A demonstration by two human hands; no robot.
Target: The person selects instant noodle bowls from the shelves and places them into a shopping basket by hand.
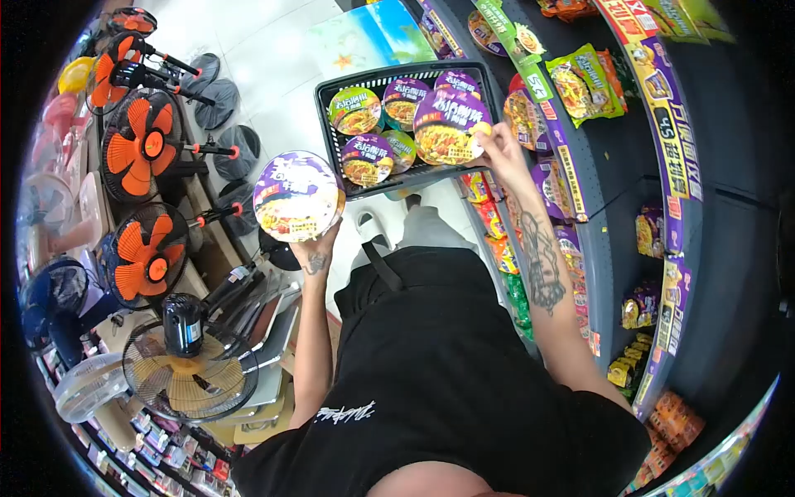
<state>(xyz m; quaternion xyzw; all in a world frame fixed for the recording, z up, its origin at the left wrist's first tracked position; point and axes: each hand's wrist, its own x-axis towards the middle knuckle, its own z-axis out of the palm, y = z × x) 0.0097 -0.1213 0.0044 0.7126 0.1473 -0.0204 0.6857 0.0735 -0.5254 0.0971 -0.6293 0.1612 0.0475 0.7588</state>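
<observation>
My left hand (317,251) grips a purple-lidded instant noodle bowl (298,199) from below, just left of the basket. Glare washes out part of its lid. Over the right side of a black plastic basket (406,180), my right hand (502,154) pinches the edge of another purple-lidded instant noodle bowl (450,124). Whether that bowl rests on others is hidden. Inside the basket lie several more bowls, among them a green-lidded bowl (354,111) and a purple-lidded bowl (368,160).
A beach-print surface (373,37) lies beyond the basket. Shelves with purple price strips (567,166) run along my right, holding noodle packets (584,83) and more bowls. To my left stand several fans with orange blades (149,145), their poles reaching toward the aisle's tiled floor (248,41).
</observation>
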